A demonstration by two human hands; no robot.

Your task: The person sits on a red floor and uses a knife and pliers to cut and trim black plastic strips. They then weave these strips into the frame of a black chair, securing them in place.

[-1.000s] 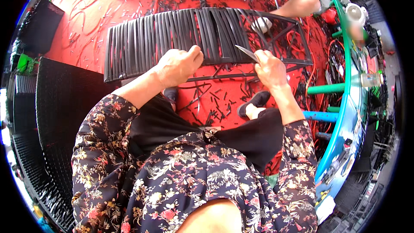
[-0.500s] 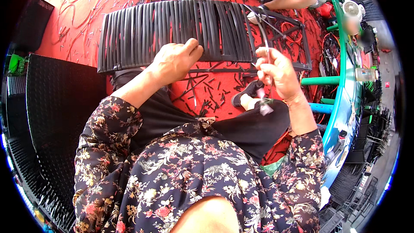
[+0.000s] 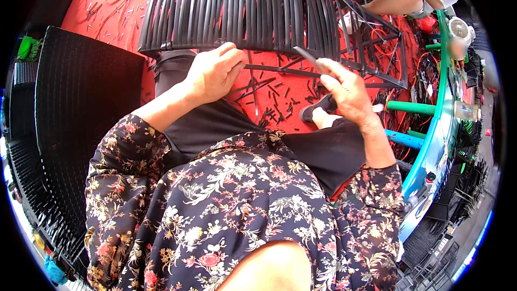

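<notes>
The frame (image 3: 232, 11) stretches across in front of the person, above the red floor (image 3: 110, 5), with black strips (image 3: 264, 16) laid side by side over most of it and bare bars (image 3: 402, 62) showing at its right end. The left hand (image 3: 214, 74) is at the frame's near edge, left of its middle, with its fingers curled in tightly; whether a strip is caught inside them cannot be told, nor whether the knuckles touch the frame. The right hand (image 3: 347, 90) is just short of the frame's near edge, farther right, grasping a thin grey blade (image 3: 307, 55) between thumb and fingers; its tip slants leftward and overlaps the strips in view, but contact is unclear. On the near side of the frame, dark scraps (image 3: 274, 96) are strewn around the person's black shoe (image 3: 318, 111). Left of the frame stands a big black woven panel (image 3: 81, 89), with something green (image 3: 27, 47) beyond it. Past the frame's right end, at the far side, a co-worker's bent leg (image 3: 397, 1) shows. Right of the frame are a white fan (image 3: 459, 29), a green bar (image 3: 412, 108) and a clear jar (image 3: 466, 110).
</notes>
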